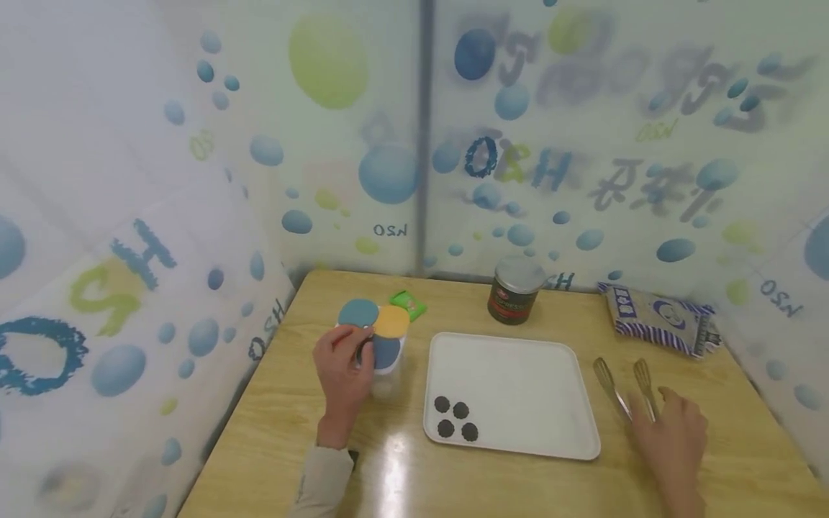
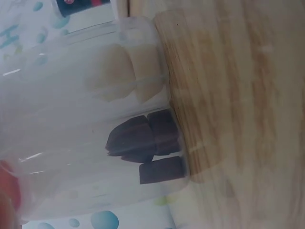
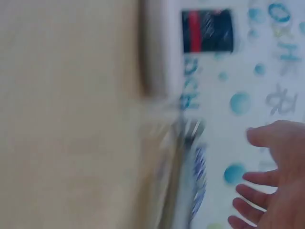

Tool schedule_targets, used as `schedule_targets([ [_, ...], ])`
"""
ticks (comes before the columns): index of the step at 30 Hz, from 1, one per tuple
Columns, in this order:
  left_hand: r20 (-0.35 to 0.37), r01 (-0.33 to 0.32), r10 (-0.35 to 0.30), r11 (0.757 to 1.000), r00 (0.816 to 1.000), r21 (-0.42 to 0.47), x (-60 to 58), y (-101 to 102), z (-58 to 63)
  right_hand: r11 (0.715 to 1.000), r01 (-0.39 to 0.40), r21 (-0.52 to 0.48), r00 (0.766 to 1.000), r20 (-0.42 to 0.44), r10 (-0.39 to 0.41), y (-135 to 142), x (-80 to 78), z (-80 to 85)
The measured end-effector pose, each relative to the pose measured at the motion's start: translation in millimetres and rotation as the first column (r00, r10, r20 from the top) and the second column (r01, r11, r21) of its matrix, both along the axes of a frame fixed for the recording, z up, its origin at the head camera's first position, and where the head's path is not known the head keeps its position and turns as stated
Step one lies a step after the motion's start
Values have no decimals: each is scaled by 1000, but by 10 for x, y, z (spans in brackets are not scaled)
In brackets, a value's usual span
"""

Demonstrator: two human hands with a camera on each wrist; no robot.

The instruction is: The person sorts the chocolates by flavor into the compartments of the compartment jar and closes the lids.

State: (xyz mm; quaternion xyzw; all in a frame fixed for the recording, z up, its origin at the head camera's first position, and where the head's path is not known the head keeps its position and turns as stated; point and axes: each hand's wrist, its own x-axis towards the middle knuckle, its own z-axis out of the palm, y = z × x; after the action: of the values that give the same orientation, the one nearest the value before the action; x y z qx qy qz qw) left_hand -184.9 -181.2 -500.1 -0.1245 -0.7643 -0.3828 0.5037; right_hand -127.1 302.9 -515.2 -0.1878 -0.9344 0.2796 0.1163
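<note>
My left hand (image 1: 345, 363) is at the top of a clear container (image 1: 386, 385), its thumb and fingers curled at the lid. Teal, yellow and blue rounds mark the lid (image 1: 391, 321); the hand covers part of it. In the left wrist view, dark chunks (image 2: 143, 138) and pale chunks (image 2: 119, 71) show in separate compartments at the container's bottom. My right hand (image 1: 670, 435) hovers at the handle end of metal tongs (image 1: 612, 381) with whisk-like heads. In the right wrist view its fingers are spread, with nothing between them.
A white tray (image 1: 512, 388) lies between the hands, with several dark scalloped pieces (image 1: 460, 410) at its near left corner. Behind it stands a dark can (image 1: 512, 301) with a grey lid. A purple-striped bag (image 1: 660, 318) lies back right, a green packet (image 1: 408, 305) behind the container.
</note>
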Motion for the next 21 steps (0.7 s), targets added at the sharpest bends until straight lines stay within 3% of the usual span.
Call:
schedule_targets([
  [2,-19,7,-7,1000,1000,13,-2,-5,-2,999,-44,-20,987,-156,41,-274,-132,125],
  [4,-33,7,-6,1000,999,20,-5,-7,-3,992,-125,-34,960,-258,112,-593,-262,221],
  [7,-42,26,-25,999,999,22,-8,2,-10,964,-260,-49,909,-350,227,-1090,-394,281],
  [10,-41,50,-49,998,998,34,-10,17,-27,916,-393,-84,864,-375,336,-1601,-482,305],
  [13,-30,62,-61,997,998,51,-9,23,-41,838,-516,-179,827,-360,432,-2123,-567,362],
  [17,-18,57,-56,997,998,56,-12,7,-42,694,-635,-340,767,-385,514,-2744,-721,401],
  [19,-27,49,-48,998,998,45,-13,-6,-45,627,-651,-428,759,-367,539,-2988,-782,389],
  [21,-46,40,-39,999,998,25,-13,-11,-53,583,-637,-504,765,-325,556,-3174,-793,368],
])
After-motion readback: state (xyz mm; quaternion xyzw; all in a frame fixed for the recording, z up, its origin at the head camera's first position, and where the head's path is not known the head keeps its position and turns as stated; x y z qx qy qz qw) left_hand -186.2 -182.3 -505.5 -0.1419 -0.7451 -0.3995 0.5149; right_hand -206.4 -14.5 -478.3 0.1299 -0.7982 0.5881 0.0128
